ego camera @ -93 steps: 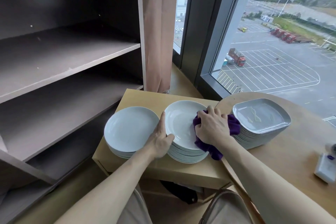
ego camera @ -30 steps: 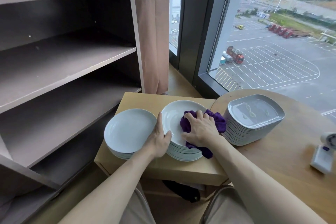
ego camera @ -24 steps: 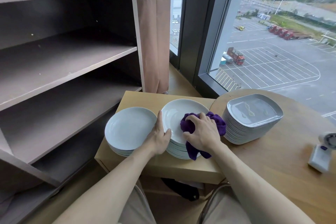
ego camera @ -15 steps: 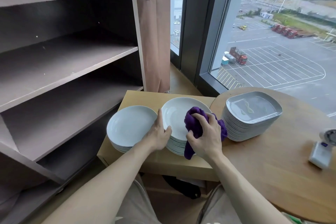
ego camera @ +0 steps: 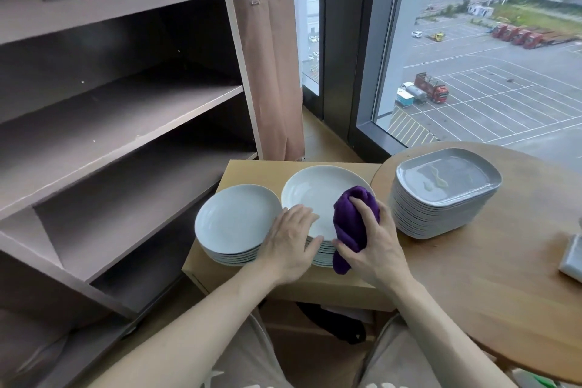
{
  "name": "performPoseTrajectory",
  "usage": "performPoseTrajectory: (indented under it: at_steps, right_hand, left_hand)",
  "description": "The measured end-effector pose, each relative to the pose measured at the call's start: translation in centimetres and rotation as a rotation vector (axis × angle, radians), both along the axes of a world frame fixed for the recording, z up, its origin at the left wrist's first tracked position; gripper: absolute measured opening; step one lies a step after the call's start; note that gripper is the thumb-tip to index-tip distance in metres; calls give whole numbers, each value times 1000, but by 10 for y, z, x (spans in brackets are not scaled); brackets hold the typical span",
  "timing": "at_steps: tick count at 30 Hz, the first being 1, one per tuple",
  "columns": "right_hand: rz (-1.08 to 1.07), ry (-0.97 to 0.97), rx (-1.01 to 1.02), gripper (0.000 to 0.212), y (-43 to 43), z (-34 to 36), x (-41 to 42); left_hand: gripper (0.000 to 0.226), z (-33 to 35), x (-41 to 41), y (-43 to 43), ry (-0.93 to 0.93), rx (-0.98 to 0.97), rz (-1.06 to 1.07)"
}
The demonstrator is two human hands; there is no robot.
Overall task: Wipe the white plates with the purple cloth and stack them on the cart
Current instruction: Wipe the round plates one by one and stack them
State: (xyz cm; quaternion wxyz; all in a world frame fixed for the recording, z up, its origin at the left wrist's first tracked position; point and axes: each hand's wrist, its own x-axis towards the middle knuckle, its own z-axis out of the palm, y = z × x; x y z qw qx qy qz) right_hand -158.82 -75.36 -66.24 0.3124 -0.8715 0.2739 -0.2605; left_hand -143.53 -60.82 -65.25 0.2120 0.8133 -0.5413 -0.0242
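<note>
While the brown shelved cart (ego camera: 126, 110) looms alongside, a round wooden worktop (ego camera: 504, 293) carries squarish grey plates (ego camera: 447, 198) and a low pale-wood worktop (ego camera: 252, 173) two stacks of glossy round white plates (ego camera: 236, 224). The left hand (ego camera: 289, 239) lies flat-fingered, its grip released, on the right stack (ego camera: 315, 192); the right hand (ego camera: 374, 246) clenches its grip on the bunched, fuzzy purple cloth (ego camera: 352, 224) at that stack's near rim

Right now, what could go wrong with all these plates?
The left hand only rests on the top plate, so a hard wipe with the purple cloth in the right hand's grip could slide it. The left stack sits at the edge of the small table; a nudge might tip it off.
</note>
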Motion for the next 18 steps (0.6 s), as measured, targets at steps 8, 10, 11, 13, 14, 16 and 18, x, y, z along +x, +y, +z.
performPoseTrajectory:
  at_steps: [8,10,11,13,14,16,18]
  right_hand:
    - [-25,-166,129,89,-14,-24,-29]
    - [-24,-148,118,88,-15,-23,-29]
    - [-17,-141,105,88,-16,-22,-29]
    - [-15,-128,96,87,-16,-21,-30]
    - [-13,-122,98,87,-15,-22,-30]
    - [-1,-123,90,88,-13,-21,-29]
    - [9,-130,84,89,-10,-20,-30]
  left_hand:
    - [29,0,-8,3,-69,30,1]
    - [28,6,-5,0,-125,68,-8]
    - [28,9,-5,-2,-160,96,-18]
    - [27,16,-4,-7,-226,164,-25]
    - [27,19,-5,-10,-256,200,-20]
    - [25,26,-5,-16,-322,280,-13]
    - [21,31,-6,-21,-397,350,-19]
